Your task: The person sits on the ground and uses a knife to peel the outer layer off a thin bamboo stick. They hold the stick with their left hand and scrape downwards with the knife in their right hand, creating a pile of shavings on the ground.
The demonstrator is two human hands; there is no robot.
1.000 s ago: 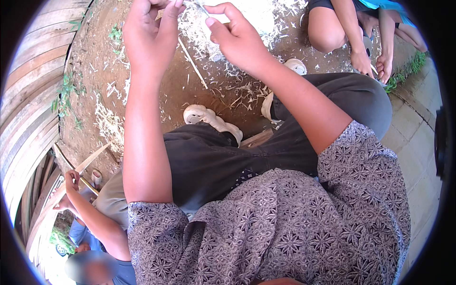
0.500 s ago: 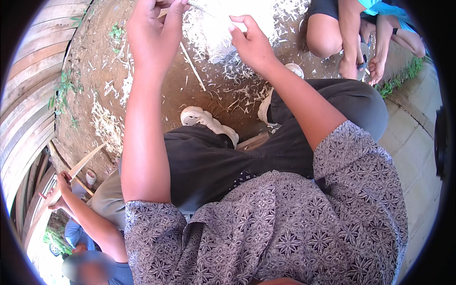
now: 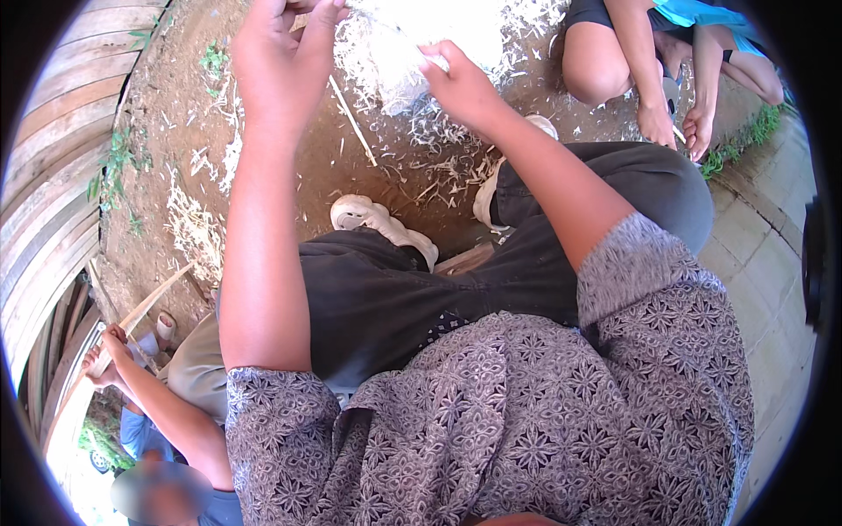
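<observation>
My left hand [image 3: 285, 74] is raised at the top edge, its fingers closed on one end of a thin pale strip [image 3: 383, 21], probably of wood or bamboo. To its right my right hand [image 3: 458, 88] pinches the strip between thumb and forefinger. The strip spans the gap between the hands and is hard to see against the glare. Below them a bright heap of pale curled shavings [image 3: 399, 83] lies on the ground. The tips of my left fingers are partly cut off by the edge.
A pale stick [image 3: 353, 123] lies on the brown soil. At upper right, a crouching person's hands [image 3: 675, 130] hold a small thin piece. At lower left another person's hands [image 3: 107, 355] grip a long pale slat [image 3: 149, 302]. Wooden planks [image 3: 66, 123] line the left, paving slabs [image 3: 754, 263] the right.
My right hand has dropped slightly; my left hand has barely moved. The crouching person's hands have shifted, and the person at lower left has moved both hands along the slat.
</observation>
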